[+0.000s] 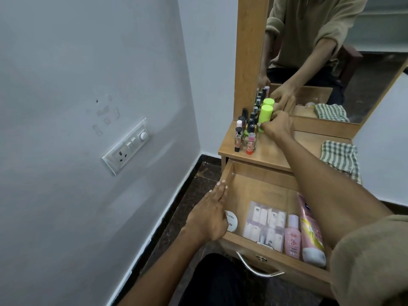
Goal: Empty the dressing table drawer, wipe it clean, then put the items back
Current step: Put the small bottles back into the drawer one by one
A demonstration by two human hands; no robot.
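The wooden drawer is pulled out below the dressing table top. In it lie a white round jar, a clear packet of small sachets, a pink bottle and a pink tube. My left hand rests flat with straight fingers along the drawer's left wall. My right hand grips a lime-green bottle standing on the table top next to several nail polish bottles.
A checked cloth lies on the right of the table top. The mirror behind reflects the person and the items. A switchboard is on the left wall. The drawer's metal handle points at my knee.
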